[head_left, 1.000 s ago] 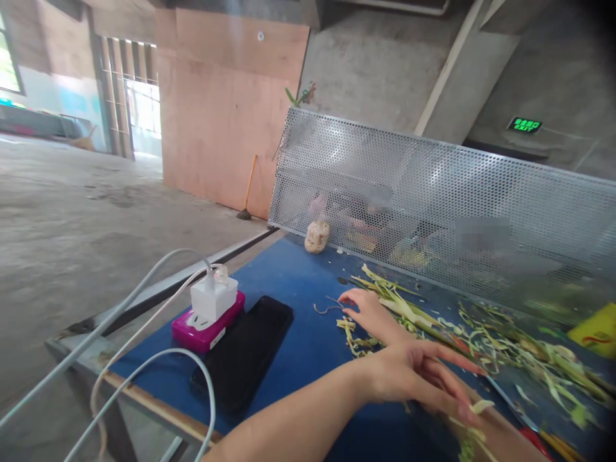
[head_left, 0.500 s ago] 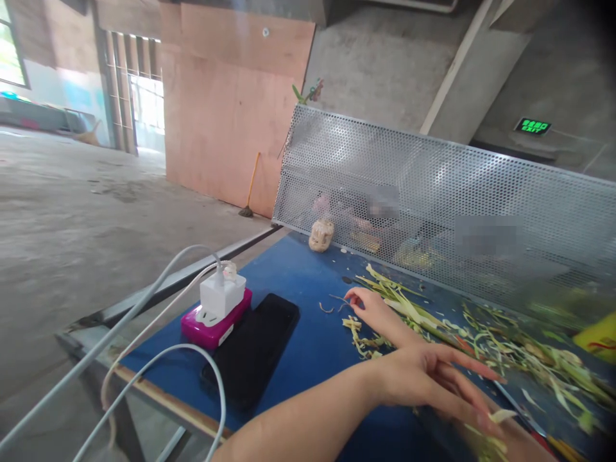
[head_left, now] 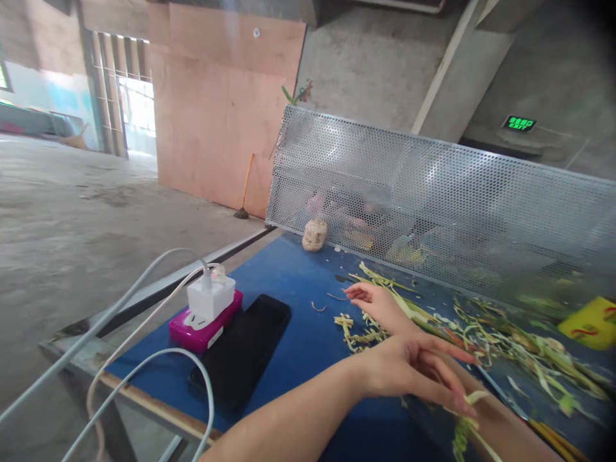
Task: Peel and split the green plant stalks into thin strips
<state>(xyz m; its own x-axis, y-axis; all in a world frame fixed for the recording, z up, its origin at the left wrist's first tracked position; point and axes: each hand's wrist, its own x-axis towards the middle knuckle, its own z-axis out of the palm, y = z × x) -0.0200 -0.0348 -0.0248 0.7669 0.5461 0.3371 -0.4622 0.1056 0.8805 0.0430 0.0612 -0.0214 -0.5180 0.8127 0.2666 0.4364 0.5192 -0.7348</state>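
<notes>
My left hand [head_left: 418, 372] reaches in from the lower left and crosses above my right forearm. Its lower fingers pinch a pale green plant strip [head_left: 461, 431], which hangs down with a crumpled leafy end; another finger is stretched out. Farther forward, my right hand [head_left: 368, 303] hovers low over the blue table [head_left: 289, 282], fingers bent and apart, with nothing seen in them. A thin dry strand [head_left: 337, 297] lies just left of its fingertips. Crumpled plant peelings [head_left: 353, 333] lie below that hand, and long green stalks [head_left: 409, 309] lie beyond it.
A black phone [head_left: 248, 350] lies left of the hands, beside a magenta power strip [head_left: 185, 332] with a white charger [head_left: 209, 298] and cables. A perforated metal panel [head_left: 433, 192] borders the far side. Scattered peelings [head_left: 520, 346] and a yellow packet [head_left: 590, 324] are at right.
The view has shifted slightly right. My right fingers have spread and come away from the thin strand, now on the table. My left hand still pinches the plant strip.
</notes>
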